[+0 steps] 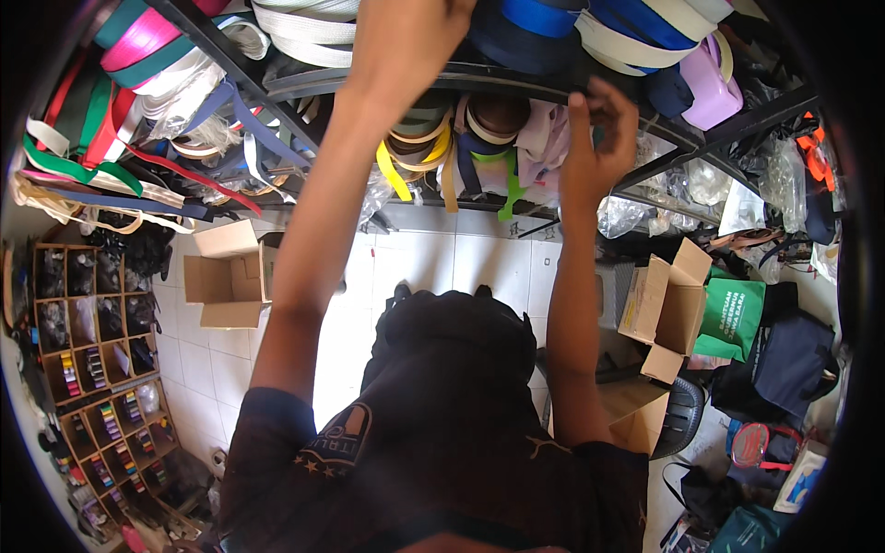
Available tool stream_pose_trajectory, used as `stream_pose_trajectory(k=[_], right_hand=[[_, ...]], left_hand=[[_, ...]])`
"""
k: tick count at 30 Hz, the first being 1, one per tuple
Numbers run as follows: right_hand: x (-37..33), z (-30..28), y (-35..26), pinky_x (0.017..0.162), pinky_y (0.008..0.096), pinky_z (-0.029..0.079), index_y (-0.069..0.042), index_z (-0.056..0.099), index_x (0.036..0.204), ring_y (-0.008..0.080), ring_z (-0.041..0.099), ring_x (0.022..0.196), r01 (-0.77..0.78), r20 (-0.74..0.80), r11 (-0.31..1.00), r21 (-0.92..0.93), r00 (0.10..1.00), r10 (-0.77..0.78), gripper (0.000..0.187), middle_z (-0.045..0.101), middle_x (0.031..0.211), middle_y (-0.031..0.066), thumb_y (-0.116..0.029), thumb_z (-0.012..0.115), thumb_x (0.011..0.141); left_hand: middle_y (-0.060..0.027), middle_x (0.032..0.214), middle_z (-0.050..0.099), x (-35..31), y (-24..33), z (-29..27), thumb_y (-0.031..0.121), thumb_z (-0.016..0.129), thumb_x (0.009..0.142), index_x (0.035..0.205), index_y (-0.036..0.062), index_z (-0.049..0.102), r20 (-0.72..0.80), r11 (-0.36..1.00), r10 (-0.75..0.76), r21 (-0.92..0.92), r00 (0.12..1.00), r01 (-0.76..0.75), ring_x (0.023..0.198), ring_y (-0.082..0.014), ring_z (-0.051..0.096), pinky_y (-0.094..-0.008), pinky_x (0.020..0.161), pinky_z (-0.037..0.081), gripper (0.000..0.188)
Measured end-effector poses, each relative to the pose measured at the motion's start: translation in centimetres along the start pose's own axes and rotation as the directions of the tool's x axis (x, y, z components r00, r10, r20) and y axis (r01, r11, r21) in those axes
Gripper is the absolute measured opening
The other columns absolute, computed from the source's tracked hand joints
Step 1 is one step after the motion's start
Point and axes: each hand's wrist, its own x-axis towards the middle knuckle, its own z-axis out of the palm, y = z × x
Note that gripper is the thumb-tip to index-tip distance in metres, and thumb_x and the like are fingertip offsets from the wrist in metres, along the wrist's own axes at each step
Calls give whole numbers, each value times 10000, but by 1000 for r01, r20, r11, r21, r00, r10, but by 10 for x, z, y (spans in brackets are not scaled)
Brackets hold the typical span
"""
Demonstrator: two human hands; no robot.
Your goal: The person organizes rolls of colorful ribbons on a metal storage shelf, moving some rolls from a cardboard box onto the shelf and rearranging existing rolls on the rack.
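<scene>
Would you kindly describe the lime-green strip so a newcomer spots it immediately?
Find the black rack ahead. Under its front edge, left of the right hand, hangs the lime-green strip. Unlike the yellow strip and pale lilac cloth nearby, it is vivid green.

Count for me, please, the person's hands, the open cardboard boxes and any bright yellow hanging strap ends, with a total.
Hands: 2 (left hand, cut off by the frame; right hand)
Open cardboard boxes: 3 (one at left, two at right)
Bright yellow hanging strap end: 1
Total: 6
</scene>
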Motion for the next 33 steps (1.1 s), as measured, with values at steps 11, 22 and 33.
stream_pose_trajectory(k=[11, 22, 33], right_hand=[[-32, 19, 65, 987, 525, 351, -20, 610, 1200, 352, 565, 1146, 438, 425, 688, -579, 882, -204, 707, 646, 1155, 180, -506, 804, 725], [-16, 30, 78, 1034, 600, 268, -27, 629, 1200, 375, 558, 1179, 449, 538, 617, -646, 842, -49, 815, 647, 1172, 196, -637, 754, 676], [-29, 18, 71, 1002, 496, 370, -43, 592, 1229, 358, 574, 1123, 404, 439, 749, -525, 883, -169, 793, 595, 1237, 184, -389, 846, 563]], left_hand=[[-88, 772, 713, -231, -32, 102, -21, 564, 848, 982, -46, 670, 547, 590, -524, -318, 652, 742, 662, -119, 661, -253, 558, 496, 172], [-87, 823, 724, -208, -43, 96, 24, 606, 871, 992, -12, 680, 386, 737, -495, -287, 778, 611, 706, -150, 688, -268, 603, 526, 146], [-77, 879, 713, -182, -38, 84, 62, 640, 905, 1045, 31, 672, 121, 796, -539, -250, 834, 551, 750, -154, 673, -296, 706, 530, 147]])
